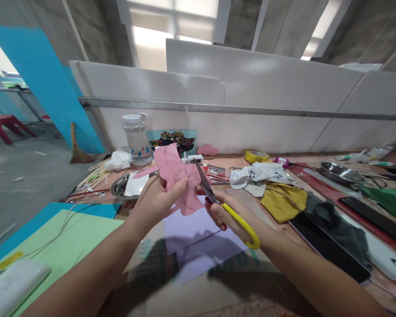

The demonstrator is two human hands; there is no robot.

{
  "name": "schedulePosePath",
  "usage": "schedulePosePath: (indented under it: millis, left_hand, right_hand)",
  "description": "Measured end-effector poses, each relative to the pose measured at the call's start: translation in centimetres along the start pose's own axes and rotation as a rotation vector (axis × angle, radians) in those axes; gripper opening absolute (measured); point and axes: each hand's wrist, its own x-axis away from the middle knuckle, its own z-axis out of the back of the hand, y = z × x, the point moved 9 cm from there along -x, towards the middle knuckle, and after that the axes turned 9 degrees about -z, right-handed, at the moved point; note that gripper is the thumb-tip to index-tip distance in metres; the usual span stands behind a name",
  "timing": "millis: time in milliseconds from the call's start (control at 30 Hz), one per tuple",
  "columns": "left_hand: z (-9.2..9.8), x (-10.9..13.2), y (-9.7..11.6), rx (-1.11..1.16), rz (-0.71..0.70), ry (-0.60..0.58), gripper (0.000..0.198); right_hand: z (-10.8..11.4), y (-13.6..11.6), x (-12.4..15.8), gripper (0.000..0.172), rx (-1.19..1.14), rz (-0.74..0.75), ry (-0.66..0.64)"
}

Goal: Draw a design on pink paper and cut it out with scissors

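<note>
Pink paper (174, 169) with curved pencil lines and an uneven cut outline is pinched in my left hand (158, 193), thumb on top. My right hand (226, 211) is closed round yellow-handled scissors (239, 222). Their dark blades point up and away, at the right edge of the pink paper. Whether the blades are parted is hard to tell. Below both hands, light purple sheets (204, 251) lie on the table. Behind my left hand, a metal bowl (119, 187) has a white paper piece (136, 184) over it.
A water bottle (137, 141) stands at the back left. Green paper (82, 233) and a white device (16, 286) lie at left. Yellow tape (256, 156), crumpled cloth (260, 176), yellow fabric (284, 202) and a dark tablet (333, 248) lie at right.
</note>
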Motion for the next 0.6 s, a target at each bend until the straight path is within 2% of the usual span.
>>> schedulePosePath:
  millis: [67,267,600]
  left_hand:
    - [-0.02,0.06,0.13,0.015,-0.002,0.008,0.040]
    - [-0.43,-0.46,0.01,0.034,-0.041,-0.064,0.037]
    - [-0.43,-0.14,0.02,0.008,0.004,-0.058,0.042]
  right_hand:
    - [0.06,-0.30,0.03,0.069,0.013,0.034,0.008]
    - [0.39,-0.58,0.13,0.071,0.059,0.044,0.066]
    - [0.14,-0.15,-0.13,0.064,-0.026,0.045,0.022]
